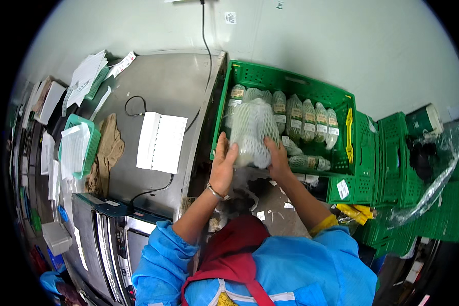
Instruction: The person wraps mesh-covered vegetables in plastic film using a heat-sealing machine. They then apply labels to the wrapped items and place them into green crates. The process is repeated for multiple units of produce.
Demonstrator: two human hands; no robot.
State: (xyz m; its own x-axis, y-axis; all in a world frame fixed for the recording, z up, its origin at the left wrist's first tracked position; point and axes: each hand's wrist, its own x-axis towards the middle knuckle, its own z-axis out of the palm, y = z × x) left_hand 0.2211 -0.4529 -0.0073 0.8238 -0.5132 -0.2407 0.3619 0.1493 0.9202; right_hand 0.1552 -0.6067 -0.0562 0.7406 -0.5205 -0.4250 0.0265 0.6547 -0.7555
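Observation:
Between my two hands is a pair of produce pieces in white foam netting (254, 132), lifted over the near left part of a green plastic crate (290, 78). My left hand (223, 164) presses their left side, a metal bangle on its wrist. The fingers of my right hand (278, 158) grip the lower right side. Inside the crate, several netted, labelled packs (309, 120) stand in a row, and another netted pack (310, 162) lies sideways near the front wall. The held pieces hide part of the crate's contents.
A steel table (164, 76) at the left bears an open notebook (162, 142), a black cable, brown gloves (109, 153) and a teal basket (95, 147) of papers. Below it sits a sealing machine or similar appliance (114, 237). Green crates (396, 153) are stacked at the right, with plastic film (440, 183).

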